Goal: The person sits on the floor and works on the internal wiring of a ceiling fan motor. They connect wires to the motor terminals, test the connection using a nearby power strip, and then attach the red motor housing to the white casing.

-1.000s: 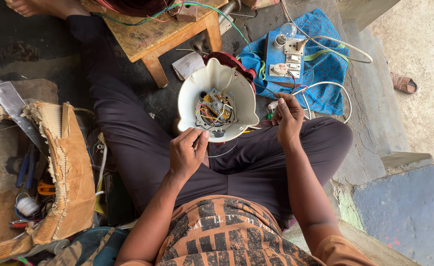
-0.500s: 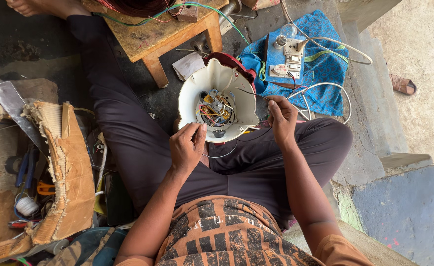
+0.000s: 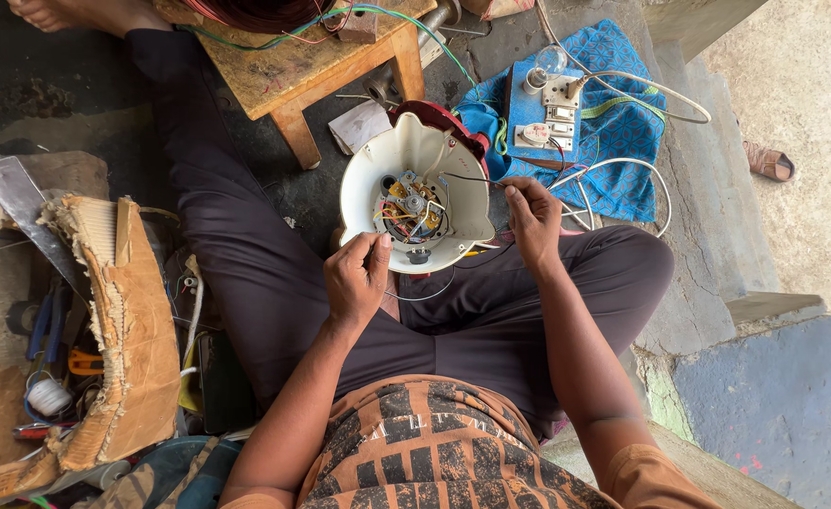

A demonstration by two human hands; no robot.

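Pinching a thin dark wire (image 3: 472,177) between thumb and fingertips: right hand (image 3: 533,215), raised at the right rim of the white appliance housing (image 3: 370,181). Wire running left from that pinch across the open housing toward the exposed motor and wiring (image 3: 410,209) at its centre. Left hand (image 3: 357,275) loosely curled at the lower left rim, fingertips drawn together near the edge; whether anything thin sits between them, cannot tell. Housing resting open side up on the lap, between the two hands, over dark trousers (image 3: 274,283), with a dark red part (image 3: 444,121) showing behind its upper edge. Coloured leads, red, yellow and black, bunched inside around the motor.

Just beyond the housing, on a blue patterned cloth (image 3: 623,132): a blue test board (image 3: 547,123) with a clear bulb (image 3: 547,62), switches and white cables (image 3: 642,179) looping off it. Upper left, a small wooden stool (image 3: 312,66) with green and red wires trailing over it. Far left, a torn cardboard box (image 3: 123,320) with tools and a spool of white thread (image 3: 50,396) inside.
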